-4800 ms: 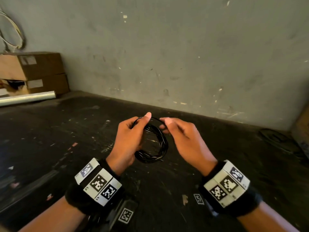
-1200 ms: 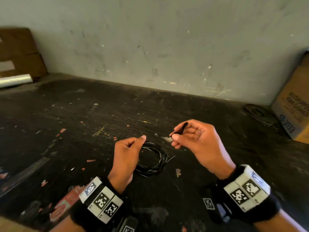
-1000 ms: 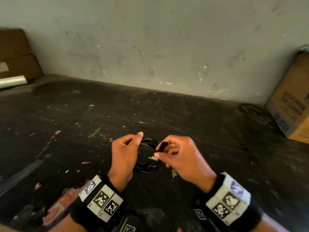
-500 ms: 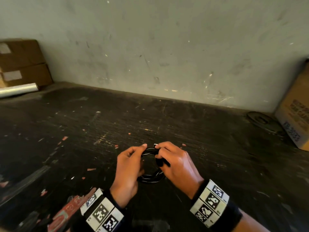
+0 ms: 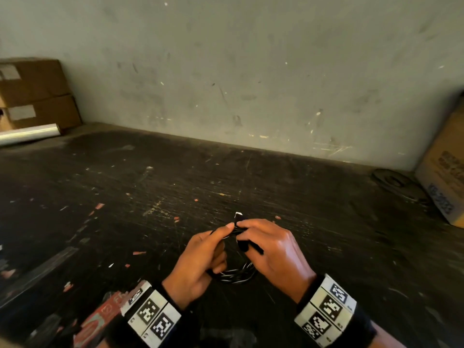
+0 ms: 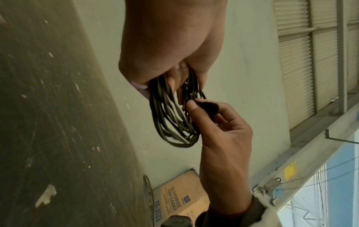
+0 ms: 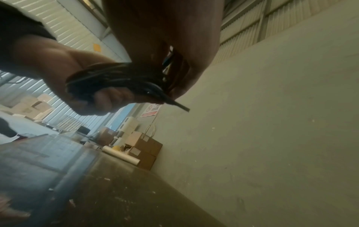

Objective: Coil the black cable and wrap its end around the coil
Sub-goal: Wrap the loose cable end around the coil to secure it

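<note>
Above the tabletop's near edge, left hand (image 5: 198, 262) grips the coiled black cable (image 5: 236, 275) while right hand (image 5: 273, 249), lately drawn apart, now pinches the plug end (image 5: 238, 218) against the coil's top, probably finishing the wrap.

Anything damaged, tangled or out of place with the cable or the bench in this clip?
Nothing stands out with the black cable: it sits in a tidy coil gripped by the left hand, its end pinched by the right hand. The dark bench is scuffed and littered with small chips.
</note>
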